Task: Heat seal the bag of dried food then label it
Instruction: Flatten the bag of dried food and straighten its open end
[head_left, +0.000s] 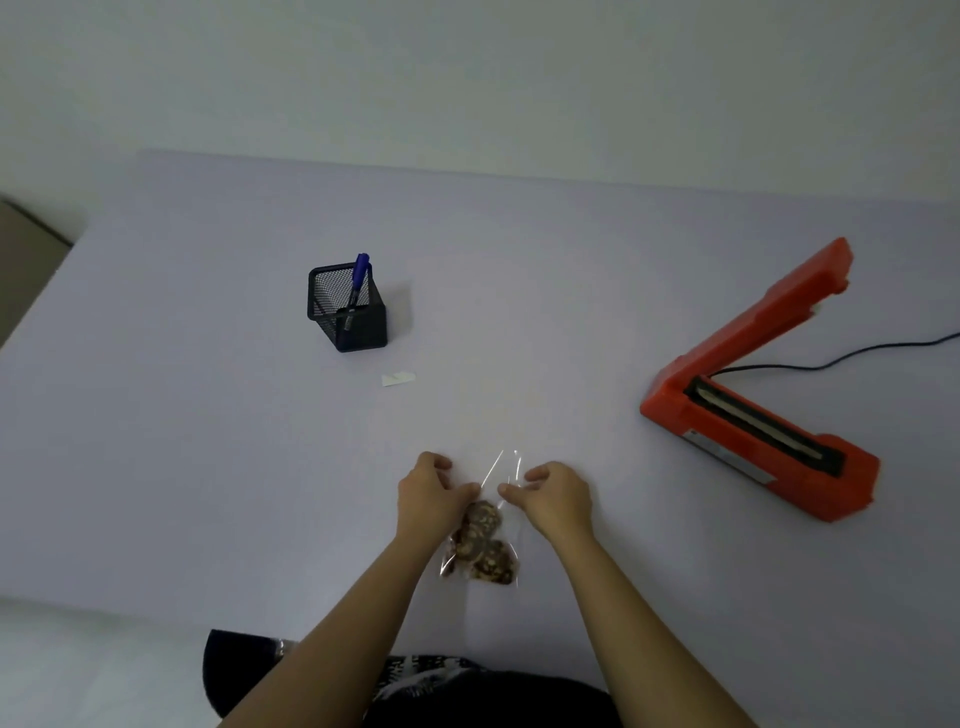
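The person is standing at the near edge of the desk (208, 467), and both hands are pinching the clear bag (480, 545) close to that edge, about midway along it. The left hand (434, 499) is gripping the bag's left side just above the food, and the right hand (556, 496) is gripping the right side at the same height, the fingertips nearly meeting over the plastic. The dried food is sitting bunched in the bag's near end, towards the person, while the empty open neck is pointing away towards the far edge, so the bag's long axis is running near to far.

What matters most is where the sealer (753, 415) is lying: well apart from the bag, out towards the right edge, its orange arm standing raised and its bar exposed. It is on the right hand's side, so that hand is the nearer of the 2. The bar is running at a slant across the desk, so I am judging that the neck will need turning to lie across it.

A pen (358, 280) is standing in a mesh holder (348, 312) towards the far left, with a small white label (398, 379) lying just in front of it, untouched.
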